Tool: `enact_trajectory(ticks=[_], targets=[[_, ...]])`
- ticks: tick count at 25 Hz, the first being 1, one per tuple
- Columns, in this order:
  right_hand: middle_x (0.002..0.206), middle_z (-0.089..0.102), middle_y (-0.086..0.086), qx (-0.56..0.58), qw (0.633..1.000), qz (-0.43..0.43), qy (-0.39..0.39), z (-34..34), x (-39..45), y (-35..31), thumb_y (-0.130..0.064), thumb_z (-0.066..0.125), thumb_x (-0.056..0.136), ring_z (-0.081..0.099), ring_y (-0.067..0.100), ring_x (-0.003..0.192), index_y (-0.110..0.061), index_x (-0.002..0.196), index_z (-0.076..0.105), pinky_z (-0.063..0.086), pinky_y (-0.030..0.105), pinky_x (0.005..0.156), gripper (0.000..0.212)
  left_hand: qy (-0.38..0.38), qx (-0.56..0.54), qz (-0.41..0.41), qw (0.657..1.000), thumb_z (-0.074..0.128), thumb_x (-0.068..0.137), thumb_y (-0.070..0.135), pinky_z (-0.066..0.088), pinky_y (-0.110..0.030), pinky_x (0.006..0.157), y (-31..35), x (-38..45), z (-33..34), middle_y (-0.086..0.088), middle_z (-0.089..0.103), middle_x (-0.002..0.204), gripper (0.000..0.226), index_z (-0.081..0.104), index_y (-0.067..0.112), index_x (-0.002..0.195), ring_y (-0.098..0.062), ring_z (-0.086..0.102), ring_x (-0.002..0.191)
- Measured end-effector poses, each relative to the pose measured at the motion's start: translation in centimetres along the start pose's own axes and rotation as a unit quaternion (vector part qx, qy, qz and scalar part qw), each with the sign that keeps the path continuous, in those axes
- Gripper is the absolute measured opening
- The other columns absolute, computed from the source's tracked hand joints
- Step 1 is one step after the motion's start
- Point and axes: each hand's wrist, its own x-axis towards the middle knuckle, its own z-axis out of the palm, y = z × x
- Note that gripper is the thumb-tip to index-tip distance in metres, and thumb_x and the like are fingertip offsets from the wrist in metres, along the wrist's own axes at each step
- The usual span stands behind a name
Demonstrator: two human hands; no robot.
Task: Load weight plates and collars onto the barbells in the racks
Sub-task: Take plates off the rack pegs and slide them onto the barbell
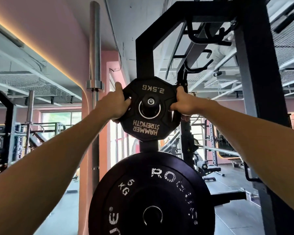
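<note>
- Both arms up, and I've got the small plate [149,108] by its two sides, its hole around the storage peg [150,103] on the black rack [255,82].
- My left hand [116,103] curls round the plate's left edge, thumb up on the rim, fingertips hooked into a grip slot.
- My right hand [185,103] clamps the right edge, fingers wrapped behind it where I can't see them.
- The plate is matte black, many-sided with flat facets, printed 2.5KG and HAMMER STRENGTH upside down, a bright metal ring around the hole.
- The peg's capped end pokes through the centre towards me.
- Just below hangs the big plate [151,197]: round, smooth rubbery black, worn white lettering and 5 KG, steel-lined hole. A narrow strip of rack upright separates the two rims; they're not touching.
- Left of the plates, open air, then a chrome barbell [95,82] standing upright against the pink wall [71,39].
- Right, the rack's thick post sits close to my forearm; black hooks overhead, grey floor [234,187] open beyond.
</note>
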Motion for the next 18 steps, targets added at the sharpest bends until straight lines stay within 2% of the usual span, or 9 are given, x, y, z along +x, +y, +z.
enact_trajectory(ticks=[1, 3, 5, 9, 14, 16, 18], targets=[[0.107, 0.053, 0.024, -0.021, 1.000, -0.004, 0.015, 0.7, 1.2, 0.7, -0.013, 0.059, 0.088, 0.061, 0.038, 0.092, -0.010, 0.114, 0.023, 0.054, 0.050, 0.078, 0.045, -0.002, -0.001, 0.008, 1.000, 0.043, 0.099, 0.035, 0.052, -0.045, 0.064, -0.5, 0.4, 1.0, -0.015, 0.060, 0.085, 0.030, 0.027, 0.013, 0.111, -0.038, 0.063, 0.070], [0.125, 0.042, 0.021, -0.082, 0.994, -0.008, 0.073, 1.7, 2.9, 1.5, -0.018, 0.062, 0.083, 0.047, 0.039, 0.116, -0.010, 0.123, 0.025, 0.044, 0.049, 0.096, 0.055, 0.021, 0.062, 0.026, 0.998, 0.037, 0.100, 0.040, 0.048, -0.044, 0.065, -1.5, 1.1, 2.6, -0.012, 0.056, 0.089, 0.029, 0.023, 0.017, 0.110, -0.036, 0.061, 0.072], [0.134, 0.034, 0.017, -0.124, 0.986, -0.001, 0.109, 2.7, 4.5, 2.2, -0.020, 0.060, 0.082, 0.035, 0.037, 0.126, -0.010, 0.133, 0.026, 0.035, 0.046, 0.104, 0.063, 0.049, 0.117, 0.035, 0.991, 0.034, 0.100, 0.043, 0.048, -0.044, 0.068, -2.6, 1.8, 4.5, -0.012, 0.048, 0.098, 0.033, 0.026, 0.015, 0.116, -0.035, 0.059, 0.076], [0.140, 0.030, 0.012, -0.166, 0.980, 0.026, 0.106, 4.2, 6.7, 3.5, -0.023, 0.054, 0.083, 0.028, 0.034, 0.132, -0.017, 0.138, 0.022, 0.024, 0.050, 0.107, 0.064, 0.050, 0.084, 0.038, 0.994, 0.034, 0.100, 0.038, 0.052, -0.052, 0.073, -4.0, 3.3, 7.9, -0.014, 0.045, 0.105, 0.033, 0.027, 0.014, 0.121, -0.038, 0.060, 0.078], [0.135, 0.034, 0.014, -0.182, 0.974, 0.025, 0.129, 4.6, 6.7, 4.0, -0.029, 0.053, 0.085, 0.034, 0.035, 0.127, -0.015, 0.135, 0.026, 0.029, 0.049, 0.104, 0.059, 0.067, 0.055, 0.036, 0.996, 0.032, 0.102, 0.036, 0.051, -0.052, 0.073, -4.0, 3.3, 8.4, -0.013, 0.049, 0.099, 0.029, 0.025, 0.015, 0.120, -0.038, 0.059, 0.075], [0.140, 0.032, 0.017, -0.179, 0.976, 0.031, 0.120, 5.4, 5.9, 4.0, -0.032, 0.047, 0.091, 0.032, 0.037, 0.129, -0.012, 0.136, 0.024, 0.030, 0.051, 0.106, 0.055, 0.062, 0.037, 0.040, 0.997, 0.028, 0.104, 0.036, 0.051, -0.051, 0.070, -3.6, 2.0, 8.4, -0.013, 0.052, 0.092, 0.033, 0.025, 0.012, 0.126, -0.036, 0.059, 0.073], [0.143, 0.032, 0.018, -0.138, 0.983, 0.051, 0.106, 7.0, 4.6, 4.5, -0.040, 0.041, 0.095, 0.033, 0.038, 0.132, -0.012, 0.141, 0.020, 0.029, 0.053, 0.108, 0.057, 0.042, -0.020, 0.020, 0.999, 0.022, 0.105, 0.040, 0.052, -0.049, 0.068, -3.3, 0.3, 8.5, -0.009, 0.057, 0.077, 0.035, 0.025, 0.011, 0.125, -0.034, 0.061, 0.067]])
